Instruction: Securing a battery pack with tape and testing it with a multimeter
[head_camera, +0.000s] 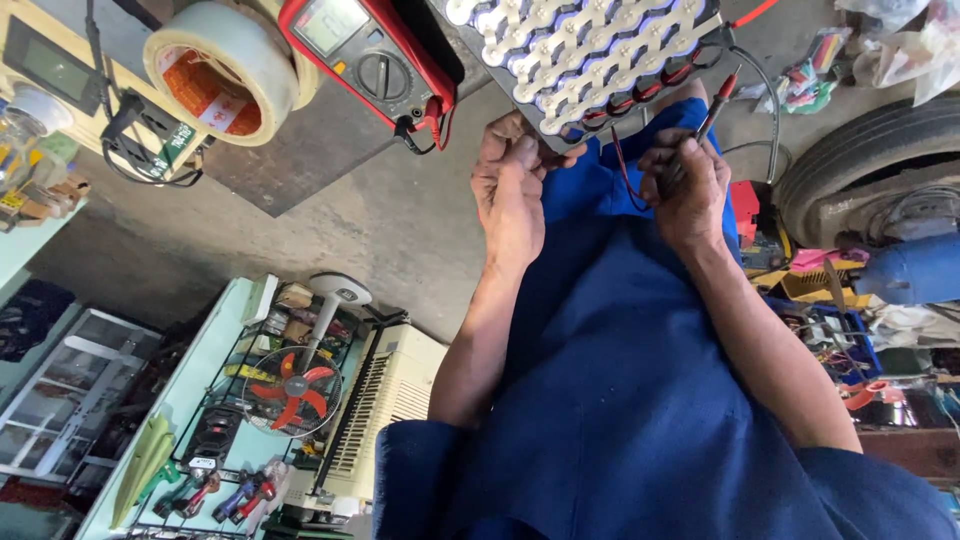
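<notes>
Heads up: your right hand is pinched shut on the red-tipped probe, aimed at the battery pack up at 12 o'clock. Your left hand has its fingers closed on the pack's near edge. If that tip slides across two nickel strips, you could short the cells. The multimeter sits at 10 o'clock.

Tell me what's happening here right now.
A person in blue clothing is working on a battery pack of round cells joined by white strips. The left hand grips the pack's near edge, while the right hand holds a red-tipped test probe against that edge. Leads run to a red multimeter lying beside the pack, next to a large roll of tape.
</notes>
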